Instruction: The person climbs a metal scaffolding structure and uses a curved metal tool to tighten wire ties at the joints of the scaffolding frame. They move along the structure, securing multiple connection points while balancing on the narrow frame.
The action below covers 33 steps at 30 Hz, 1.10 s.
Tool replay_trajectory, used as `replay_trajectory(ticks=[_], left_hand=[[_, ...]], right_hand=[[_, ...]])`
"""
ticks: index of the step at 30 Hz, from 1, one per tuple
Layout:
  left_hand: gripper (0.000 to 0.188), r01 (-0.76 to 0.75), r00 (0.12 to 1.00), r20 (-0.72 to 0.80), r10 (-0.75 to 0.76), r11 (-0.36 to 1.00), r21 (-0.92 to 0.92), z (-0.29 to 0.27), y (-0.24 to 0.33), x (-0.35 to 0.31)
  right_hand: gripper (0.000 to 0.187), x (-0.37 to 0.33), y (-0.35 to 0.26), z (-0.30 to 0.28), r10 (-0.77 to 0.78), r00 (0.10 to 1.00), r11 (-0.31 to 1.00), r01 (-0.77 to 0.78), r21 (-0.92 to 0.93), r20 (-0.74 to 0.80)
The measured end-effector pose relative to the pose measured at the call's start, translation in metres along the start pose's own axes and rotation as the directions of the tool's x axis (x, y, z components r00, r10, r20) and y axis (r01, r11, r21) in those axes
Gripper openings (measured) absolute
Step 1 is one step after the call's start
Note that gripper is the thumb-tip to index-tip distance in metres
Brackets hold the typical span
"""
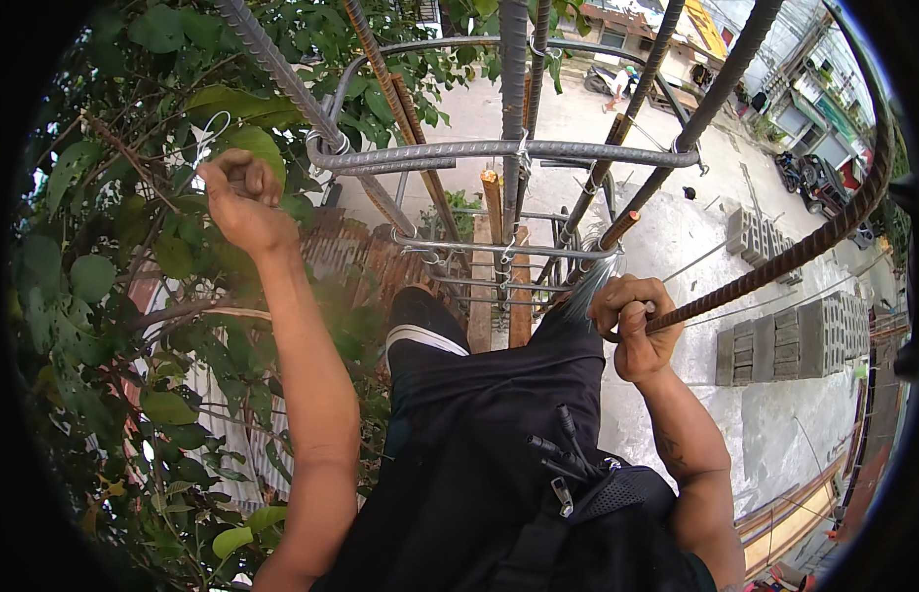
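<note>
My left hand [244,197] is raised over the leaves, its fingers pinched on a thin tie wire [219,124] bent into a loop at the top. On the other side, my right hand [637,324] is closed around the lower end of a long curved rebar [775,264]. A small grey tip shows between its thumb and fingers; what it belongs to is hidden. A bundle of loose tie wires [593,286] fans out against my right thigh, beside that hand. Ahead stands a rebar column cage with a stirrup [499,151] tied around upright bars [514,74].
More stirrups [499,245] and wooden planks [520,296] lie below. Leafy branches [84,276] crowd the left side over a rusty corrugated sheet [331,252]. Stacked hollow blocks [795,340] stand on the concrete ground far below at right. A black pouch [627,498] hangs at my waist.
</note>
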<state>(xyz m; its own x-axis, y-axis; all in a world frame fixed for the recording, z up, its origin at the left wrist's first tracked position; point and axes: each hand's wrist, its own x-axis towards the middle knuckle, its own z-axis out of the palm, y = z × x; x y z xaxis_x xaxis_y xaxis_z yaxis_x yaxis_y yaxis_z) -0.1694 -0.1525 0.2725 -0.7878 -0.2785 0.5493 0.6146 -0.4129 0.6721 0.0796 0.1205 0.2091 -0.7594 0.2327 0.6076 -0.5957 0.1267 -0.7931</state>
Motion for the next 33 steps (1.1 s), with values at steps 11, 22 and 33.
replay_trajectory(ticks=[11,22,33], left_hand=[[0.036,0.366,0.415,0.774,-0.479,0.866,0.340,0.011,0.008,-0.210],[0.022,-0.006,0.540,0.788,-0.295,0.935,0.354,-0.001,0.000,-0.198],[0.019,-0.006,0.604,0.712,-0.357,0.892,0.452,0.008,0.007,-0.202]], right_hand=[[0.021,0.005,0.003,0.028,0.280,0.815,0.937,-0.118,-0.329,0.507],[0.010,-0.009,-0.018,0.022,0.485,0.452,0.702,-0.711,-0.026,0.749],[0.028,0.011,-0.034,0.019,0.474,0.626,0.669,-0.713,0.209,0.619]])
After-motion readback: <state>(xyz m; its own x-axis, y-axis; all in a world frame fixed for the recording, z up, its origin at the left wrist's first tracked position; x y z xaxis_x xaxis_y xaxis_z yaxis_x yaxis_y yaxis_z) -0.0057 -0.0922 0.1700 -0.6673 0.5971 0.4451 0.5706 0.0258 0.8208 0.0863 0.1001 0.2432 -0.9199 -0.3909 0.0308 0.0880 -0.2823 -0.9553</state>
